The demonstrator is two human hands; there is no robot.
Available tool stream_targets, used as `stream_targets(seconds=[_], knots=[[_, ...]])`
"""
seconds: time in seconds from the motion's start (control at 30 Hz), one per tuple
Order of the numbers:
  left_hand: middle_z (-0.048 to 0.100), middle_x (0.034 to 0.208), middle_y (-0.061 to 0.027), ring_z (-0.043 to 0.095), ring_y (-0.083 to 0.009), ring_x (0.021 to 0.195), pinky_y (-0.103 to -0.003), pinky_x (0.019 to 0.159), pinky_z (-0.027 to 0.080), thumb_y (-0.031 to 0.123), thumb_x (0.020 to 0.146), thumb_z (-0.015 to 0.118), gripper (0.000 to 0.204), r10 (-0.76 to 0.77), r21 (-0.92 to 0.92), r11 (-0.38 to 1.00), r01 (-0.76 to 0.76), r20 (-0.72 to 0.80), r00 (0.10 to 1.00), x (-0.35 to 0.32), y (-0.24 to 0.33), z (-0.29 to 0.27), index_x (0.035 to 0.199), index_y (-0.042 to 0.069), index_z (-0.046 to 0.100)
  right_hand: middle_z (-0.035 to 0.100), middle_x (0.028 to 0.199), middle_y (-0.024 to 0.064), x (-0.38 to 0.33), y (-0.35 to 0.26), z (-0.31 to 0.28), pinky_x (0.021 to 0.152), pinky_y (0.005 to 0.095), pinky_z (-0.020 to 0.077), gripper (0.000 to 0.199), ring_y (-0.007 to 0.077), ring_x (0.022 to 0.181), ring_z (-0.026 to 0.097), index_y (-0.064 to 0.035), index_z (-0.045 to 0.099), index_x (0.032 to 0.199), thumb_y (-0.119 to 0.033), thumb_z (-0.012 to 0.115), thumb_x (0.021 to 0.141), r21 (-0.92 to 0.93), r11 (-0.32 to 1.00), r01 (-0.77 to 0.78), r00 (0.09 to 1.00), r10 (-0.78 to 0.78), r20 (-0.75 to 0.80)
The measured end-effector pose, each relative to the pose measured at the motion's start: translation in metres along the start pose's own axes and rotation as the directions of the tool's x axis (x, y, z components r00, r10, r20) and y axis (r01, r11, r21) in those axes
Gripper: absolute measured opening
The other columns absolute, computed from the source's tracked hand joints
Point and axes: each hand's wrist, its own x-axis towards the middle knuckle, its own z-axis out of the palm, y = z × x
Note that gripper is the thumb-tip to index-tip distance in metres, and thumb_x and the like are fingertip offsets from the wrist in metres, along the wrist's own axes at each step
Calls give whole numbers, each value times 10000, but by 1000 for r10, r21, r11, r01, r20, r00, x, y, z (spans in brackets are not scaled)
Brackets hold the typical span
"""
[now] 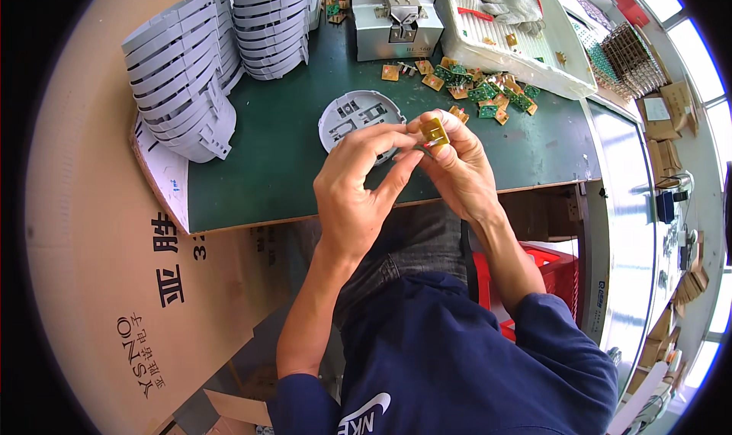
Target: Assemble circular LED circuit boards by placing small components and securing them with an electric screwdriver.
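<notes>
- the small yellow-brown circuit board point(435, 131) was at the centre of the clock face, raised over the near edge of the green table point(259, 187).
- of the two hands, the right hand point(463, 172), at 5 o'clock, was closed in a pinch, its thumb and fingers gripping the board.
- the left hand point(352, 183), at 8 o'clock, was half curled, thumb and forefinger nearly together beside the board; whether they gripped the small red part point(429, 144) there could not be told.
- a round grey housing point(332, 127) lay at 9 o'clock, partly behind the left hand.
- loose boards point(482, 93) were heaped at 2 o'clock.
- a metal machine point(381, 48) stood at 11 o'clock.
- stacked grey shells point(271, 42) rose at 10 o'clock.
</notes>
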Motion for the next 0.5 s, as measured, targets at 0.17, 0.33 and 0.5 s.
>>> stream_targets(seconds=[0.17, 0.33, 0.5], knots=[[748, 1024, -77, 716, -200, 954, -329, 861, 552, 2, 846, 816, 162, -43, -4, 999, 43, 21, 999, -1, 0, 0, 970, 20, 714, 639, 1314, 87, -1, 3, 0, 1069, 424, 498, 416, 213, 1195, 631, -84, 615, 1343, -219, 739, 970, -33, 999, 27, 1000, -27, -7], [738, 985, -41, 719, -223, 899, -346, 776, 557, 61, 808, 847, 189, -21, 1, 1000, 21, -23, 1000, 1, -5, 4, 950, 71, 722, 635, 1308, 97, 1, 10, 3, 1027, 425, 534, 424, 230, 1162, 643, -73, 602, 1354, -218, 731, 977, -71, 994, 89, 996, -89, -1], [730, 973, -38, 712, -208, 843, -340, 739, 555, 56, 811, 843, 190, 5, 14, 1000, -5, -50, 999, 2, -7, 7, 956, 72, 721, 636, 1293, 103, 3, 17, 4, 1003, 419, 554, 414, 237, 1157, 642, -62, 596, 1353, -210, 718, 986, -52, 992, 114, 993, -116, -37]])
